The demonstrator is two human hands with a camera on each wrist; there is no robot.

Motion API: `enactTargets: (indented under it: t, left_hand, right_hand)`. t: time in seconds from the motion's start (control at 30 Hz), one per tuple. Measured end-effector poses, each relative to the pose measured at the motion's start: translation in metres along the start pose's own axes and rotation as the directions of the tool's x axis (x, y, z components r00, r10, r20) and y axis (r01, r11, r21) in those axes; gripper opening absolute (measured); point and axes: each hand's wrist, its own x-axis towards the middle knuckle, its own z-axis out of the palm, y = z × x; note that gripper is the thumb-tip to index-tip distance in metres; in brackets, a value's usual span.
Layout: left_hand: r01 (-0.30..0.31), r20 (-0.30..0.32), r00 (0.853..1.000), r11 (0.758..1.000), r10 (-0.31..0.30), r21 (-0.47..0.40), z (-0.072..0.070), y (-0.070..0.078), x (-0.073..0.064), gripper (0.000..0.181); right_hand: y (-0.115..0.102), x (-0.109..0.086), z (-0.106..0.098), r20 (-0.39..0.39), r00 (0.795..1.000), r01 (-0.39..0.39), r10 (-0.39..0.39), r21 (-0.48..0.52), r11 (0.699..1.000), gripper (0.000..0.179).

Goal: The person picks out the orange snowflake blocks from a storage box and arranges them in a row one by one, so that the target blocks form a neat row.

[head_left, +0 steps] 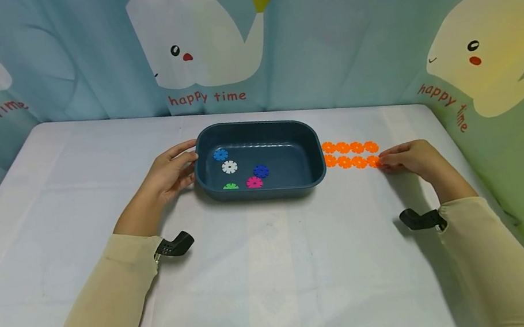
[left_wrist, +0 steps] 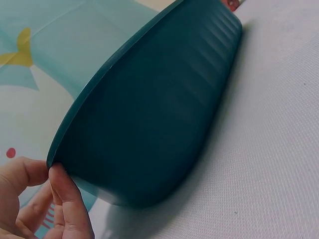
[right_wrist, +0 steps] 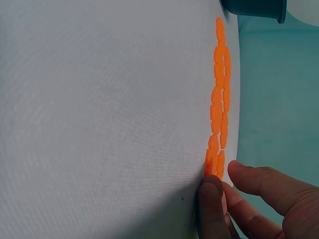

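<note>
A dark teal plastic basin (head_left: 266, 186) stands on the table, with several notched plastic discs inside: blue, white, pink and green, the green disc (head_left: 231, 186) partly hidden by the near wall. My left hand (head_left: 170, 172) pinches the basin's left rim between thumb and fingers, as the left wrist view shows at the basin rim (left_wrist: 75, 107). To the right of the basin, orange notched discs (head_left: 350, 154) lie flat in two parallel rows. My right hand (head_left: 408, 158) touches the right end of the nearer row with its fingertips; the thumb (right_wrist: 244, 172) stays apart from the fingers.
A white cloth covers the table (head_left: 272, 278). Behind it hangs a blue curtain (head_left: 356, 41) with whale prints, turning green on the right side. A black wrist camera mount (head_left: 176, 244) sticks out from the left sleeve, and another mount (head_left: 420, 219) from the right.
</note>
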Motion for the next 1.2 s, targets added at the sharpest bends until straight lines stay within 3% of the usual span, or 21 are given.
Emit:
enactTargets:
  t: [0.27,0.43,0.7,0.8,0.9,0.97,1.03,1.07,1.17,1.2]
  left_hand:
    - [0.007,0.006,1.0,1.0,-0.007,0.009,-0.002,0.001,-0.004,0.049]
    - [0.008,0.013,1.0,1.0,-0.008,0.008,-0.002,0.001,-0.005,0.05]
    - [-0.004,-0.024,1.0,0.999,0.004,0.033,0.0,0.002,-0.005,0.046]
    - [-0.036,-0.067,0.997,0.996,0.042,0.087,0.0,0.004,-0.006,0.043]
    - [-0.107,-0.106,0.986,0.979,0.127,0.175,-0.002,0.007,-0.008,0.042]
    - [-0.177,-0.118,0.969,0.941,0.219,0.288,-0.003,0.012,-0.008,0.041]
    - [-0.246,-0.113,0.939,0.865,0.324,0.437,-0.002,0.018,-0.009,0.041]
    - [-0.273,-0.102,0.922,0.814,0.373,0.513,-0.001,0.021,-0.009,0.041]
    - [-0.327,-0.033,0.868,0.621,0.495,0.712,0.003,0.033,-0.01,0.045]
    - [-0.333,-0.007,0.856,0.563,0.517,0.756,0.006,0.037,-0.01,0.047]
  right_hand:
    - [-0.006,-0.003,0.001,0.013,0.999,0.032,-0.031,-0.044,0.999,0.051]
    - [-0.014,-0.006,0.002,-0.018,0.999,0.036,-0.037,-0.082,0.996,0.052]
    - [-0.035,-0.012,0.012,-0.037,0.995,0.086,-0.088,-0.049,0.995,0.05]
    - [-0.046,-0.015,0.017,-0.052,0.992,0.106,-0.111,-0.087,0.991,0.048]
    - [-0.059,-0.017,0.022,-0.072,0.988,0.128,-0.139,-0.138,0.982,0.047]
    - [-0.068,-0.017,0.026,-0.083,0.983,0.149,-0.165,-0.171,0.974,0.046]
    - [-0.077,-0.017,0.031,-0.103,0.976,0.167,-0.192,-0.213,0.963,0.045]
    - [-0.082,-0.018,0.033,-0.112,0.972,0.177,-0.208,-0.234,0.956,0.044]
    - [-0.097,-0.019,0.04,-0.123,0.954,0.224,-0.273,-0.309,0.924,0.043]
    - [-0.102,-0.019,0.043,-0.12,0.945,0.25,-0.304,-0.334,0.909,0.042]
